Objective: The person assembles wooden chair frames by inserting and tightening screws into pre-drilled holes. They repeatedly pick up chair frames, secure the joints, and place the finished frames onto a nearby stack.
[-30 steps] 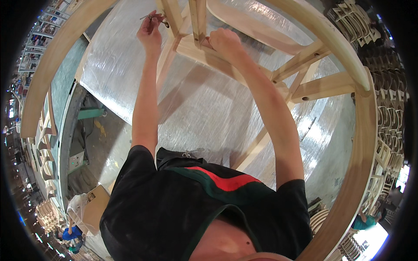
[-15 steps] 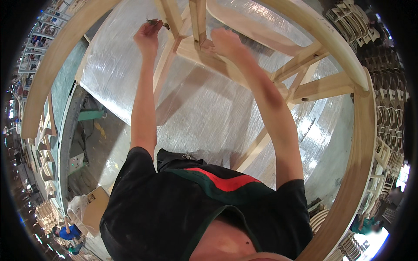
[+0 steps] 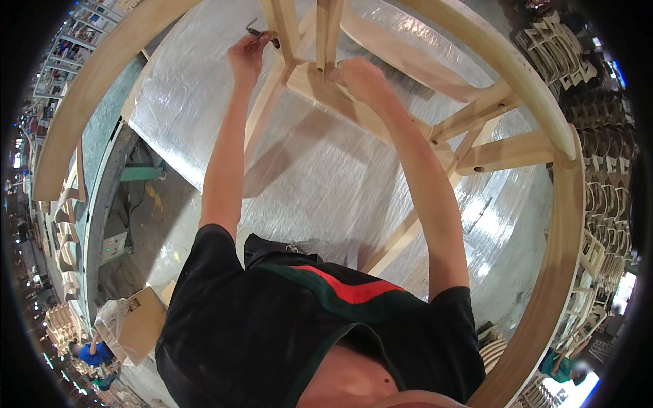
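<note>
A pale wooden chair frame (image 3: 520,144) stands before me, its legs and rails meeting at several joints. My left hand (image 3: 246,60) is closed at the far left, pinching a small dark hex key (image 3: 254,31) against the side of an upright wooden post (image 3: 282,27). A dark hole or bolt head shows in the post beside the fingertips. Closed around the frame at the joint of rail and post is my right hand (image 3: 366,76); its fingertips are partly hidden. A wooden rail (image 3: 347,105) runs below it toward the right.
Shiny clear film covers the work surface (image 3: 306,190) under the frame. A curved wooden rail (image 3: 81,88) arches at left. A cardboard box (image 3: 141,323) lies lower left. Stacked wooden parts (image 3: 609,183) line the right; other people (image 3: 94,353) are far off at the lower corners.
The frame and both hands sit slightly farther right and lower in the picture. The hex key has turned, and its bent end now shows above my left fingers. Both hands stay at the same joint.
</note>
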`<action>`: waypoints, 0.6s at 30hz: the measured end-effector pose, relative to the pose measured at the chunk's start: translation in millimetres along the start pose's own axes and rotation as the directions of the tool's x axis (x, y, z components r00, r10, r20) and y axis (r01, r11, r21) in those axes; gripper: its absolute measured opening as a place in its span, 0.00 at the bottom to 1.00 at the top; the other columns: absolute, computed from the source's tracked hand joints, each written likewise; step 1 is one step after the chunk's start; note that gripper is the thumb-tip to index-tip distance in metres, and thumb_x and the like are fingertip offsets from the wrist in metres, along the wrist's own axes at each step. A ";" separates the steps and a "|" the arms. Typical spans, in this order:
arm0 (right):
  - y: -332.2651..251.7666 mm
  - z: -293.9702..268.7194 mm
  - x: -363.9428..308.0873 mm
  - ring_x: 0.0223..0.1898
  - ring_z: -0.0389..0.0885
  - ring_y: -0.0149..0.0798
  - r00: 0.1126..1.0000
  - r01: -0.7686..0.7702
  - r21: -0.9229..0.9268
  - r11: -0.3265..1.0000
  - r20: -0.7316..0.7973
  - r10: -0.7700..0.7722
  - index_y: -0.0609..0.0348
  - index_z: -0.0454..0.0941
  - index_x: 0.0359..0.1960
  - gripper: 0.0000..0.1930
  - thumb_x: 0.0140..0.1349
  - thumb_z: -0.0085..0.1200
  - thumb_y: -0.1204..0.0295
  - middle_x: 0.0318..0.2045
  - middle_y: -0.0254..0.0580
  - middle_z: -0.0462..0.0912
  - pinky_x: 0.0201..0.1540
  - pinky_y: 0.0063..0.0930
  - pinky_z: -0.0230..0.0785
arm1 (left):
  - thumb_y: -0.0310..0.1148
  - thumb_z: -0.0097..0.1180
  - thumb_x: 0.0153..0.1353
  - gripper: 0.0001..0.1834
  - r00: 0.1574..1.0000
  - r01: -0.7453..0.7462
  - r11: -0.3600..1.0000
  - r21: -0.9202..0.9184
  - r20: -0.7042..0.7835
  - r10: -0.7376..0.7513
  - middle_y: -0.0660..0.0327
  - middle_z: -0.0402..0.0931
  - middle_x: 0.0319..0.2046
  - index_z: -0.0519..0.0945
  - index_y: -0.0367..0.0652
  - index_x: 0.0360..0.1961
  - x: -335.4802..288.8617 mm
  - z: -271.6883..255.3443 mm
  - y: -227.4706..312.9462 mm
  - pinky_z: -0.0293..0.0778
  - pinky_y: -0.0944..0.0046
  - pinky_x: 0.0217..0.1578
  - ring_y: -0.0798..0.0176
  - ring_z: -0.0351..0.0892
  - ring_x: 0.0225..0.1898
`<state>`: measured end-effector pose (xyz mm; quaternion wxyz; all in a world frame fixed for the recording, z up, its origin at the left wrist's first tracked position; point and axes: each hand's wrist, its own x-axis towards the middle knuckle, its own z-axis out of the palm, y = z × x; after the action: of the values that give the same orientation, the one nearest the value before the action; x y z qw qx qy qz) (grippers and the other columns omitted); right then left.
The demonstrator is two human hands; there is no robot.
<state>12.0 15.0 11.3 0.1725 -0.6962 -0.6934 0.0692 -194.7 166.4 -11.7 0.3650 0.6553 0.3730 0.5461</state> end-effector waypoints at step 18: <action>-20.3 -113.7 -58.6 0.53 0.72 0.52 0.564 0.784 0.541 0.303 -0.826 0.016 0.50 0.43 0.68 0.34 0.65 0.49 0.70 0.60 0.60 0.62 0.50 0.44 0.72 | 0.40 0.50 0.65 0.12 0.045 0.992 0.122 0.020 0.862 -0.505 0.73 0.55 0.13 0.71 0.45 0.43 -283.4 -29.4 140.5 0.46 0.73 0.12 0.77 0.50 0.11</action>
<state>29.3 -59.7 115.6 0.7713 -0.2440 -0.5790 0.1014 -246.6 -147.0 -8.9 0.9043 0.2966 0.3067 0.0146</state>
